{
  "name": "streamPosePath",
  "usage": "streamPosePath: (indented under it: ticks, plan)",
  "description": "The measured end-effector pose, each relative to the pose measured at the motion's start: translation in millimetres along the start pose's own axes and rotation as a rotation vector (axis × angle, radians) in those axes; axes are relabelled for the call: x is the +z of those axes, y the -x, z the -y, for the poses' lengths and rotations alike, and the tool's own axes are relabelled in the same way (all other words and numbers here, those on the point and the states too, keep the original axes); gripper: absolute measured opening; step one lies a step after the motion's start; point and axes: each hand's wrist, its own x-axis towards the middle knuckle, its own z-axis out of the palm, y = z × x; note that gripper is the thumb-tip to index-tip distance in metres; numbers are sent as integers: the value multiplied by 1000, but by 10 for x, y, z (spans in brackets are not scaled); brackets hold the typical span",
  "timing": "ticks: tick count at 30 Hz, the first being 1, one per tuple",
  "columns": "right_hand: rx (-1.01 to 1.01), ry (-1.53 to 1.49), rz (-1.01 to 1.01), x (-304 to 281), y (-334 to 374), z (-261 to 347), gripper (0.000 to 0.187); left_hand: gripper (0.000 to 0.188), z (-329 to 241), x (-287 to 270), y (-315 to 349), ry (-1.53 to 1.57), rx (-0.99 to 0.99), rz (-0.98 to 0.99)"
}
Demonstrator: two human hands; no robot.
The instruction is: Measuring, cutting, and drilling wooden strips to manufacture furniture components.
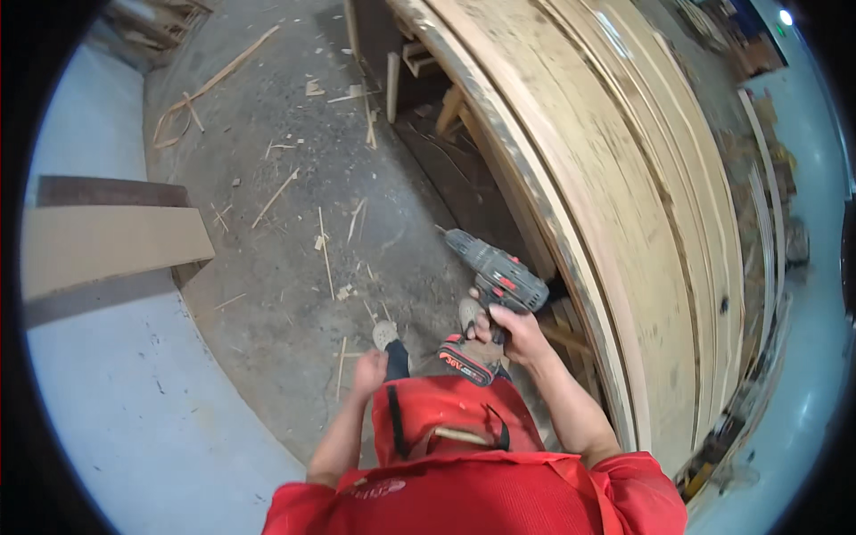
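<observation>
At frame centre the right hand (510,332) grips a cordless drill (493,283) by its handle, bit angled away, while the left hand (368,367) hangs loosely curled, empty, beside stacked plywood sheets (624,205).

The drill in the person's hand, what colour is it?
The drill is grey and black with red trim, seen in the head view, held by the right hand.

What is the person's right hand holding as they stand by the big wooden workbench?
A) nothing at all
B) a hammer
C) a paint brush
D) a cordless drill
D: the right hand is wrapped round the grip of a grey and red cordless drill, its bit end pointing up and to the left over the concrete floor, while the left hand hangs empty by the hip.
</observation>
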Motion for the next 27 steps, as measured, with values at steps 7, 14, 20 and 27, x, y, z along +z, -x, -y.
streamPosePath:
  ticks: [7,14,20,27]
  plan:
    - [47,-179,-107,101,1017,-146,16,33,-425,-592,178,-2,88,-12]
    - [-150,-12,-105,-220,2255,-53,30,29,-1099,-434,937,-60,237,94]
    - [-284,329,-291,-1176,4007,-447,37,24,-2161,1127,2055,-97,554,143]
    - [-657,365,-834,-2045,6174,-1500,39,22,-2692,3323,3573,-201,742,679]
